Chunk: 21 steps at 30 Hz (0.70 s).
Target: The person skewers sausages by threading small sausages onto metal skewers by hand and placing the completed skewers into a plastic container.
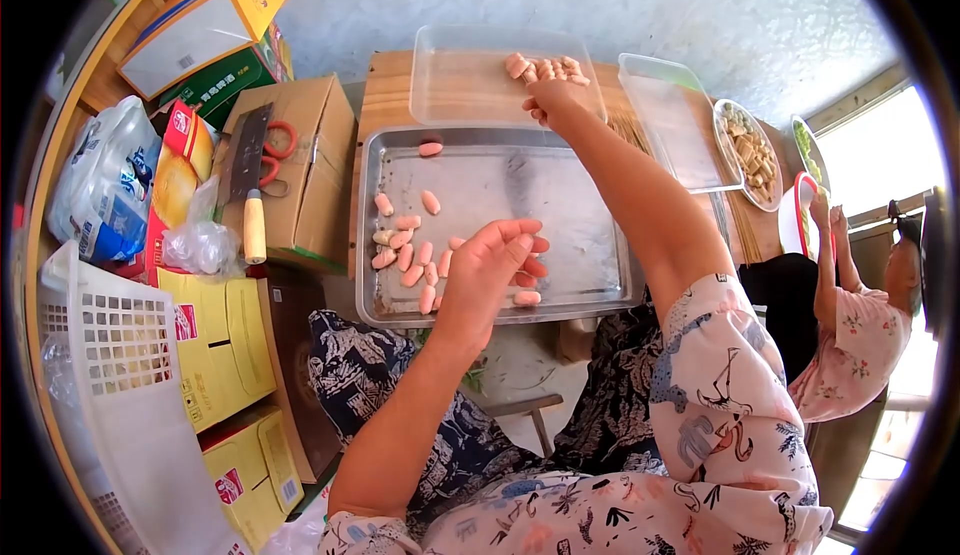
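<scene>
Several small pink sausages (405, 238) lie in the left part of a metal tray (600, 300). My left hand (492, 273) is over the near part of this tray, its fingers curled in and the thumb bent over them; whatever they hold is hidden. Beyond the tray's far rim, my right hand (556, 103) reaches over a clear plastic container (455, 80). Its fingers are bent together, and I cannot make out what is in them. A pile of sausages (548, 69) lies in that container, just past my right hand.
Right of the container are another clear plastic box (665, 120), a plate of cut food (750, 150) and thin wooden sticks (628, 133). A cleaver (247, 170) and red-handled scissors (277, 150) rest on a cardboard box (318, 160). Another person (860, 340) sits at right.
</scene>
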### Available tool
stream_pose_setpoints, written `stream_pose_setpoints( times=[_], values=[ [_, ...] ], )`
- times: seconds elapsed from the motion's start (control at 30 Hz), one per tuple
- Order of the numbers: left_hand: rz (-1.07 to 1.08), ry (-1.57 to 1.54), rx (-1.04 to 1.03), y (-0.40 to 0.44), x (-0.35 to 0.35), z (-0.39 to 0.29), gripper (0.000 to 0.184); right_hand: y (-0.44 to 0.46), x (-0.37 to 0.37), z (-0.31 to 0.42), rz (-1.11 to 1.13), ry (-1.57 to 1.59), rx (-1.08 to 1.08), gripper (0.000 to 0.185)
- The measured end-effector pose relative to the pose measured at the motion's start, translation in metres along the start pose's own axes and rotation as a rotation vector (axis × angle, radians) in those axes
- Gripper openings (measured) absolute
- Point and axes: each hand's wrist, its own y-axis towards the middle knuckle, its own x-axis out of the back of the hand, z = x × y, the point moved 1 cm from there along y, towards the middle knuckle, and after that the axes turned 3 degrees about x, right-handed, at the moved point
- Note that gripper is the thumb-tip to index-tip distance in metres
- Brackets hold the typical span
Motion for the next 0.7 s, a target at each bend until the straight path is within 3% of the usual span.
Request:
stream_pose_setpoints(
  times=[0.07,0.13,0.2,0.27,0.3,0.53,0.7],
  values=[
    [-0.003,0.017,-0.005,0.001,0.002,0.000,0.027,-0.017,0.000,0.005,0.005,-0.132,0.027,0.080],
    [-0.003,0.035,-0.013,0.003,0.003,0.000,0.027,-0.035,0.002,0.010,-0.004,-0.489,0.150,0.083],
    [-0.008,0.030,-0.037,0.004,0.004,0.003,0.026,-0.016,0.019,-0.008,-0.047,-0.697,0.409,0.074],
    [-0.021,0.009,-0.056,0.006,0.003,0.004,0.025,-0.039,0.032,-0.002,0.087,-0.777,0.337,0.022],
    [-0.042,-0.016,-0.075,0.006,0.003,0.004,0.023,-0.056,0.045,0.004,0.201,-0.901,0.335,0.019],
    [-0.084,0.023,-0.077,0.014,0.015,0.014,0.024,-0.154,0.178,-0.051,0.028,-0.645,0.388,0.022],
    [-0.094,-0.014,-0.026,0.007,0.019,0.016,0.025,-0.217,0.275,-0.118,-0.183,-0.584,0.229,0.021]
  ],
)
